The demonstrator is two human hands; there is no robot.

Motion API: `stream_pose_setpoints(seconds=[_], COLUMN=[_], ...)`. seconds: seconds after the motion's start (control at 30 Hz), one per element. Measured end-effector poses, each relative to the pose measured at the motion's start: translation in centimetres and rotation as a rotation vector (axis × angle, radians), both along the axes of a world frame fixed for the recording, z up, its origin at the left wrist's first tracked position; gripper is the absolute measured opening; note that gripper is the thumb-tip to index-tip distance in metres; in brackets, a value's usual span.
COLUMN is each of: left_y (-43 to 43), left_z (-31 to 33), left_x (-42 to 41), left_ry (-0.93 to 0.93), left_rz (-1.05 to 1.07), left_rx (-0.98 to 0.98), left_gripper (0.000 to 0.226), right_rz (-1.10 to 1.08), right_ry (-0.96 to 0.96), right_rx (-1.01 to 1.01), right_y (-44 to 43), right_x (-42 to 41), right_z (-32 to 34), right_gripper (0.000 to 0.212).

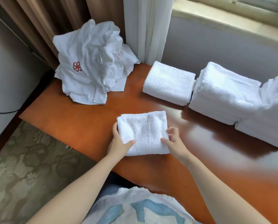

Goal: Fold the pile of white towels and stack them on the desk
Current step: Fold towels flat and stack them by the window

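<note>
Orange desk [89, 120]: one crumpled pile [89, 65], three folded stacks [224, 92]; left hand [119, 143], right hand [174, 140] pinch one folded towel [143, 131].

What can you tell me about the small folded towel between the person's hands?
The folded towel is white, looped terry cloth by the look of it. It is folded into a compact, roughly square pad of several layers, with a faint woven stripe running down its top face. It lies flat on the glossy orange-brown wooden desk, near the front edge. The left hand grips its left edge with the thumb on top, and the right hand pinches its right edge.
</note>
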State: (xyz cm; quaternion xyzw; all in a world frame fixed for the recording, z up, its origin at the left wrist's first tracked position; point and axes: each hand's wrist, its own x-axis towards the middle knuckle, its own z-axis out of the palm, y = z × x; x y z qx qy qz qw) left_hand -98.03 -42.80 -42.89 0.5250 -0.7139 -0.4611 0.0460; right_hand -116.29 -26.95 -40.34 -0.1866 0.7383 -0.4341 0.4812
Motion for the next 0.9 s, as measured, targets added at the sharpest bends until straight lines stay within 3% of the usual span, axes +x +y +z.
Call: stream_pose_setpoints(seconds=[0.13,0.33,0.53,0.9], left_y=[-0.2,-0.9,-0.9,-1.4], left_z=[0.7,2.9,6.5,14.4], left_x=[0.2,-1.3,-4.7,-11.8], left_ry=[0.125,0.112,0.140,0.377], left_rz=[-0.285,-0.457,-0.540,-0.657], left_rx=[0.017,0.237,0.188,0.186], left_gripper=[0.105,0.063,0.069,0.072], right_rz=[0.098,0.054,-0.041,-0.085], right_ry=[-0.067,-0.124,-0.109,0.003], right_rx=[-0.049,-0.006,-0.102,-0.320], right_y=[1.6,3.7,4.9,7.3], right_x=[-1.0,-2.6,-4.4,-10.8], right_z=[0.6,1.9,4.3,11.1], right_gripper=[0.072,0.075,0.073,0.078])
